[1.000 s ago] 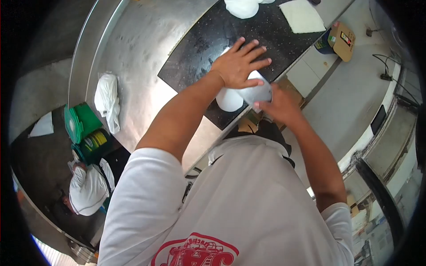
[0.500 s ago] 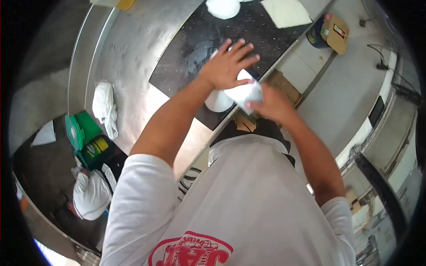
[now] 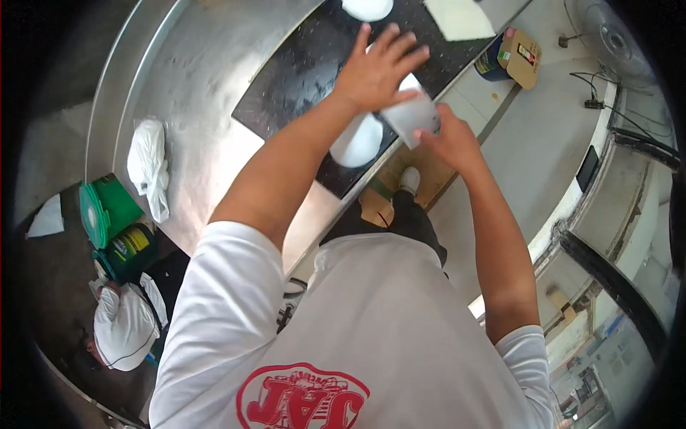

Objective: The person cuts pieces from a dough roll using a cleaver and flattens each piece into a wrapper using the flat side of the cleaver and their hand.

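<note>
My right hand [image 3: 455, 138] pinches the near edge of a thin, pale white sheet [image 3: 412, 120] with a rounded end, at the edge of a black board [image 3: 304, 89]. I cannot make out what the sheet is made of. My left hand [image 3: 379, 70] is open, palm down, fingers spread over the board; its thumb overlaps the sheet's far end, and whether it touches is unclear. Below that hand a flat white round piece [image 3: 357, 141] lies on the board. Another white round piece [image 3: 367, 7] sits at the far end, beside a cream square cloth-like piece [image 3: 459, 18].
The board rests on a steel counter [image 3: 204, 79], where a white plastic bag [image 3: 148, 164] lies at the left. Green containers [image 3: 118, 207] and a person in white [image 3: 128, 327] are at lower left. A dark bucket [image 3: 491, 63] and cardboard [image 3: 524, 57] stand on the floor right.
My left hand has moved up and slightly right, its fingers still spread. The right hand has moved up with the sheet in it. The camera view has shifted a little.
</note>
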Motion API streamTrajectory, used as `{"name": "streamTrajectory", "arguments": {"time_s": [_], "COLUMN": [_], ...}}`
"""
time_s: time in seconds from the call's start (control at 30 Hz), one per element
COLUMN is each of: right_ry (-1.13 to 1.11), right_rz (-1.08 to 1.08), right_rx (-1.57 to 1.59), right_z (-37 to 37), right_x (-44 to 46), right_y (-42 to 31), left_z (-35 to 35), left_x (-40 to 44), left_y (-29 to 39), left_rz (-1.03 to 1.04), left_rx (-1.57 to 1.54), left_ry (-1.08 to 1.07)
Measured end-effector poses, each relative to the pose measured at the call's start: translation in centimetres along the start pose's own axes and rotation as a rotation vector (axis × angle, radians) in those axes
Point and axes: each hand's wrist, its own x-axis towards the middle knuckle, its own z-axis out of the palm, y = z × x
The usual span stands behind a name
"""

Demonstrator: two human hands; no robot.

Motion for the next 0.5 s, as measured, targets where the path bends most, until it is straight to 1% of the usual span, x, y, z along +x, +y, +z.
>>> {"name": "streamTrajectory", "arguments": {"time_s": [0.03,0.07,0.13,0.17,0.2,0.27,0.3,0.37,0.4,0.47,0.5], "right_ry": [0.101,0.097,0.165,0.186,0.212,0.190,0.201,-0.098,-0.087,-0.110,-0.111], "right_rz": [-0.009,0.070,0.238,0.155,0.055,0.013,-0.001,0.169,0.150,0.058,0.047], "right_rx": [0.066,0.039,0.109,0.152,0.191,0.199,0.192,0.195,0.181,0.234,0.276], "right_z": [1.2,0.8,3.2,6.1,9.3,14.2,13.9,12.2,11.5,10.0,9.4], "right_x": [-1.0,-1.9,-3.3,-4.6,-5.7,-7.4,-8.0,-8.3,-8.3,-8.0,-8.0], "right_y": [-0.1,-1.8,-3.2,-3.7,-4.1,-5.7,-7.1,-10.0,-10.1,-9.3,-8.7], "left_z": [-0.9,-2.7,-4.6,-5.9,-6.1,-4.7,-4.0,-4.9,-4.9,-5.1,-5.1], "left_x": [-0.2,-0.7,-3.3,-5.3,-7.4,-12.1,-14.0,-16.2,-17.0,-17.8,-17.9], "left_y": [-0.4,-0.7,-1.9,-2.1,-2.5,-2.5,-1.4,0.9,1.8,3.8,4.6], "left_rz": [-0.062,-0.119,-0.367,-0.425,-0.435,-0.473,-0.457,-0.430,-0.421,-0.476,-0.490], "left_rx": [-0.007,-0.152,-0.306,-0.347,-0.347,-0.605,-0.508,-0.301,-0.291,-0.246,-0.273], "left_ry": [0.132,0.247,0.075,0.028,0.042,-0.043,-0.078,-0.167,-0.154,-0.139,-0.101]}}
